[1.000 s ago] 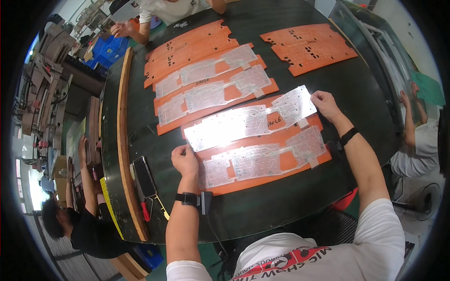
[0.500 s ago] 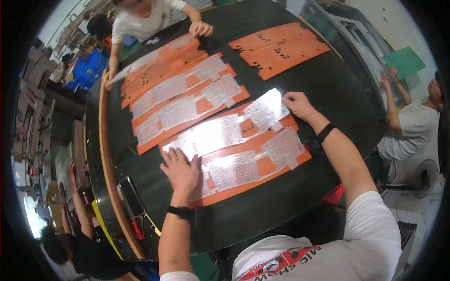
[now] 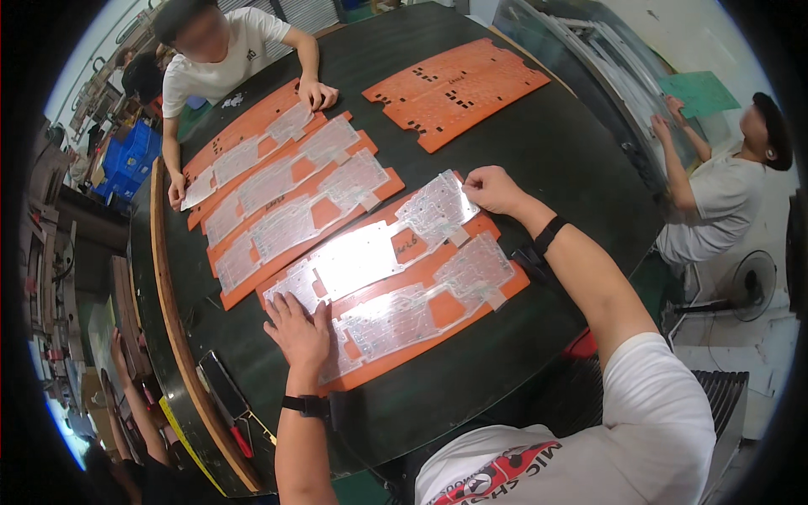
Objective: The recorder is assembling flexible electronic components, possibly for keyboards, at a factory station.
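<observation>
A thin translucent film sheet with circuit-like printing [image 3: 358, 262] lies along the upper half of the nearest orange board [image 3: 313, 377]. At its right end my right hand [image 3: 498, 192] pinches the corner between thumb and fingers. My left hand [image 3: 301, 338] rests on its left end, fingers spread and thumb apart. Just below it, a second similar film [image 3: 391, 326] lies on the same board. Beyond is another orange board [image 3: 244, 290] bearing two more films [image 3: 282, 231]. Across the table a co-worker's hands [image 3: 318, 94] hold both ends of a film [image 3: 238, 162] over a farther orange board.
Bare orange boards [image 3: 463, 84] lie at the far right. A wooden strip [image 3: 168, 303] edges the table's left side, beside a dark tool with a red handle [image 3: 225, 394]. Another person at right holds a green sheet [image 3: 699, 93]. A fan [image 3: 752, 279] stands at right.
The film between my hands now lies lower and flatter along the board. The co-worker's film has come down onto the far board. The whole view has shifted slightly.
</observation>
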A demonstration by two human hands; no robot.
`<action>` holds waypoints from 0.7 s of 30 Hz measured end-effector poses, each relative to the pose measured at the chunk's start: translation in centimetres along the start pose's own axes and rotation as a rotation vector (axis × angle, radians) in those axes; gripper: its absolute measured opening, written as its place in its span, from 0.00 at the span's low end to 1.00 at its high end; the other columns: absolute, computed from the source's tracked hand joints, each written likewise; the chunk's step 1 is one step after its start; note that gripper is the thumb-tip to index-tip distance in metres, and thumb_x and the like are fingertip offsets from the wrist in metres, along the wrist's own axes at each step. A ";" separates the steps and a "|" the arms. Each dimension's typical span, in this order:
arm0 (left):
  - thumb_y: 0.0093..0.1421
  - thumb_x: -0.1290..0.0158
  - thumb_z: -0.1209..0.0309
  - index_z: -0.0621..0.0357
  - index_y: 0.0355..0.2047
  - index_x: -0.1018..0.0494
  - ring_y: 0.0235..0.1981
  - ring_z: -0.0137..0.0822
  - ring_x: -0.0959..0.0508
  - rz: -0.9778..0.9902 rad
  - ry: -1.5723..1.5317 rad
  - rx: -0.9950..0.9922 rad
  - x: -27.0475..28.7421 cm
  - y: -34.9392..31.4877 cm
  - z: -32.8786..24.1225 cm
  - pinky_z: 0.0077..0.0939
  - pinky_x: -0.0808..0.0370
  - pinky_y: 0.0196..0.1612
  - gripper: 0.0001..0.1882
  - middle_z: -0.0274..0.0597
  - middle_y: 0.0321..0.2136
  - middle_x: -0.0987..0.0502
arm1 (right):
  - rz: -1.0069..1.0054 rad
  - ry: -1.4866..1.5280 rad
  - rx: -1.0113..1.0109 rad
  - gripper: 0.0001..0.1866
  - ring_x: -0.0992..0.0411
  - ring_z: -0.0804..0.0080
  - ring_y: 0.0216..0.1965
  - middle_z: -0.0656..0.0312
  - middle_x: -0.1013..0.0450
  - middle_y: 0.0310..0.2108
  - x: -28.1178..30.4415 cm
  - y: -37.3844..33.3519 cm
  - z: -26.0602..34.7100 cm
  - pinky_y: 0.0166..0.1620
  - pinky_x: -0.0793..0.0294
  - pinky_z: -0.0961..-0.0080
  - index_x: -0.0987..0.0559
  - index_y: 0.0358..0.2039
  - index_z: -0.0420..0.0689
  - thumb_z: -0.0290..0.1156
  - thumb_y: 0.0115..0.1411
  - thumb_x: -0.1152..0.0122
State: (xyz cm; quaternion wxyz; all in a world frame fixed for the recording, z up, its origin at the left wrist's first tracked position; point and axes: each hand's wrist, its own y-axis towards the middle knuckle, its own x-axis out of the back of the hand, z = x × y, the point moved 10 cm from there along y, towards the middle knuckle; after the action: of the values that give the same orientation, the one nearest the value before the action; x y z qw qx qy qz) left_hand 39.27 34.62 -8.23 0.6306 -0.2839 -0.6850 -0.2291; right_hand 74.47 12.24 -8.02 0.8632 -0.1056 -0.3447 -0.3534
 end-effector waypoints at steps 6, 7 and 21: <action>0.58 0.54 0.50 0.72 0.56 0.42 0.64 0.56 0.54 -0.004 -0.001 -0.001 0.2 0.0 0.0 0.58 0.56 0.61 0.37 0.62 0.60 0.46 | 0.024 -0.076 0.007 0.10 0.27 0.61 0.24 0.51 0.26 0.22 -0.1 0.1 0.8 0.30 0.29 0.71 0.22 0.23 0.37 0.31 0.49 0.40; 0.58 0.53 0.51 0.72 0.56 0.41 0.64 0.56 0.54 -0.006 -0.002 0.001 0.2 0.0 0.2 0.58 0.56 0.61 0.37 0.62 0.60 0.46 | 0.023 -0.076 0.007 0.10 0.27 0.61 0.24 0.51 0.26 0.22 -0.2 0.1 0.9 0.30 0.29 0.71 0.22 0.23 0.37 0.31 0.49 0.40; 0.58 0.53 0.50 0.72 0.57 0.42 0.63 0.56 0.50 -0.012 0.013 -0.018 0.0 0.2 0.2 0.56 0.54 0.61 0.38 0.61 0.59 0.44 | 0.127 -0.185 -0.050 0.09 0.28 0.57 0.23 0.48 0.27 0.20 -0.7 1.0 0.9 0.30 0.29 0.67 0.22 0.20 0.37 0.31 0.47 0.42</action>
State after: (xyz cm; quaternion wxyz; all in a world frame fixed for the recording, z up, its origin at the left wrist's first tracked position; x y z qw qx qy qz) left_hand 39.20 34.90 -8.29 0.6310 -0.2839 -0.6806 -0.2409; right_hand 74.32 13.68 -7.73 0.8455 -0.1809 -0.4066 -0.2951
